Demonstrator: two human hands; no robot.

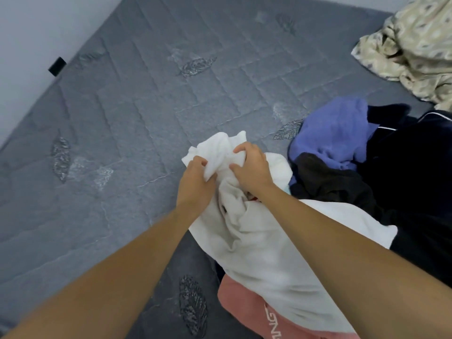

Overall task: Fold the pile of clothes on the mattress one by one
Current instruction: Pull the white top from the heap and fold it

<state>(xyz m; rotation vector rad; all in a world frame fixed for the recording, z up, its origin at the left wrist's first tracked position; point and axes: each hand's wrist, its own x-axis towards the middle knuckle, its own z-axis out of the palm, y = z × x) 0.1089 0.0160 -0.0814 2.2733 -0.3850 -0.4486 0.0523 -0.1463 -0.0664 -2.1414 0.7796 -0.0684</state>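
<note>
**Both hands bunched in the white garment**

Your left hand [195, 177] and right hand [252, 167] each clutch a fistful of the white garment [256, 241] at its far end; its length trails back toward you over the pink garment [244, 304]. Open grey mattress [122, 118] lies to your left for spreading it. On your right the blue garment [335, 135] and dark clothes [403, 167] crowd close.

Left of the clothes pile [354, 167], the mattress [122, 118] lies open (a crumpled sheet [415, 45] blocks the far-right corner).
</note>
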